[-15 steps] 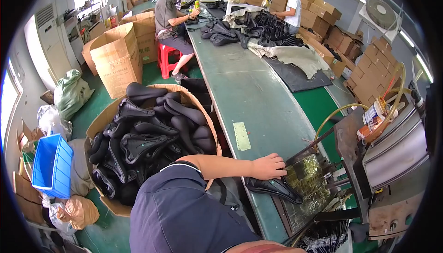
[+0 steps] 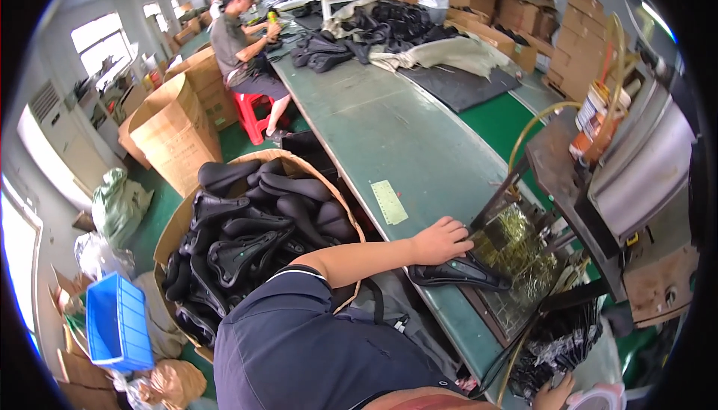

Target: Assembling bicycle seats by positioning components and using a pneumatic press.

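A black bicycle saddle (image 2: 460,274) lies on the green table's near right edge, its narrow end toward a metal plate (image 2: 512,264) covered in shiny yellowish film. My left hand (image 2: 440,240) is on the saddle's far side, fingers bent and pressed along its edge; their undersides are hidden. At the lower right, my right hand (image 2: 553,393) reaches to a pile of thin black pieces (image 2: 562,341), its fingers drawn together. What it pinches there is too small to make out. Beside it sits a pale round ring-shaped thing (image 2: 598,397), cut off by the dark rim.
A large carton (image 2: 338,169) full of black saddles stands left of the table (image 2: 359,137). A machine with a metal frame (image 2: 561,178) rises at right. Further left are a blue crate (image 2: 118,322) and bags. A seated person (image 2: 238,44) works at the table's far left side.
My right hand has come into view at the lower right, at the black pieces. My left hand stays at the saddle. The whole view has shifted and tilted.
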A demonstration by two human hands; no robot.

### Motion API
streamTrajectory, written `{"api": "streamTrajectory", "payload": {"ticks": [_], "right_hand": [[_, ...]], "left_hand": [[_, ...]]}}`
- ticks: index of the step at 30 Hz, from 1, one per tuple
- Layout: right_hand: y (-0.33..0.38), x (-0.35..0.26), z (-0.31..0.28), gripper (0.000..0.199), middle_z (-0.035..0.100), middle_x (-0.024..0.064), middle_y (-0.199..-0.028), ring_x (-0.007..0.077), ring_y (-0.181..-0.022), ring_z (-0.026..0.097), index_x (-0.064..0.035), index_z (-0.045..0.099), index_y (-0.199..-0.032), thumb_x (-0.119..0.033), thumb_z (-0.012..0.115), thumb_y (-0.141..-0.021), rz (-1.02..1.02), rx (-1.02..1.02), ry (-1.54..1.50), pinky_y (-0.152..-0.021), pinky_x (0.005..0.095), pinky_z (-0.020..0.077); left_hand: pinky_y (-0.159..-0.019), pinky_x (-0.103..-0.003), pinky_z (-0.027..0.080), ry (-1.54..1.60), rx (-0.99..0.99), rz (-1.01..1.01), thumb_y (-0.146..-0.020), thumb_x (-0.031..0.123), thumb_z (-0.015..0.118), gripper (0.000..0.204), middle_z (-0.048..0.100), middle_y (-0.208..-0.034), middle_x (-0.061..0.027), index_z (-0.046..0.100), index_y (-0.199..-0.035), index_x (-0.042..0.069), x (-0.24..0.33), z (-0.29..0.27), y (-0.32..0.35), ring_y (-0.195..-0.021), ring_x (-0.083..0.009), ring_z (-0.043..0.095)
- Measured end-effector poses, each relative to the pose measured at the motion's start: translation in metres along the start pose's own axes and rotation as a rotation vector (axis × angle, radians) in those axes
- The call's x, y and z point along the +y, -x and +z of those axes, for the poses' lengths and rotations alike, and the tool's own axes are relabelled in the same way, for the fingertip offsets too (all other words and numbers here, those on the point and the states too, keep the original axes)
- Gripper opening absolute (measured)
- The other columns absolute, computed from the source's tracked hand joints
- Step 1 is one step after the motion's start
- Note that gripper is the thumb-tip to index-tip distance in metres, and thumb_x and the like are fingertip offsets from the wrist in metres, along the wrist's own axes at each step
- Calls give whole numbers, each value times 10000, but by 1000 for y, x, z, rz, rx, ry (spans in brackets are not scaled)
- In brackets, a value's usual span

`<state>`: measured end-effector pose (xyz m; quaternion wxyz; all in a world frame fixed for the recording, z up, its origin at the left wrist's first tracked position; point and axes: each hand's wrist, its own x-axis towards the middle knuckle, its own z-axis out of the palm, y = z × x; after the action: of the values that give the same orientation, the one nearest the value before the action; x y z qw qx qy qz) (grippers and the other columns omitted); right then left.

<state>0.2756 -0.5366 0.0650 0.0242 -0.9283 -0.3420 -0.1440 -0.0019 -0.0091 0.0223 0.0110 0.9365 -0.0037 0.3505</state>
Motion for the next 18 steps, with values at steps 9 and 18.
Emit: {"api": "streamTrajectory", "payload": {"ticks": [9,18], "right_hand": [[-62,7,14,659,534,266,-1221,524,-1180,541,49,520,-1352,11,592,-697,84,110,-134,-1043,567,446],[-104,-2,-4,619,501,316,-1520,526,-1368,493,54,505,-1438,-2,634,-836,-26,-22,-46,-1150,542,424]], "left_hand": [[-1071,-474,458,31,-40,-19,-936,262,767,361,608,-1160,-100,663,-1250,118,2,-5,-9,-1181,-308,592],[-1090,-481,448,30,-83,-45,-924,254,764,389,609,-1196,-106,655,-1265,103,3,-5,-14,-1196,-312,582]]}}
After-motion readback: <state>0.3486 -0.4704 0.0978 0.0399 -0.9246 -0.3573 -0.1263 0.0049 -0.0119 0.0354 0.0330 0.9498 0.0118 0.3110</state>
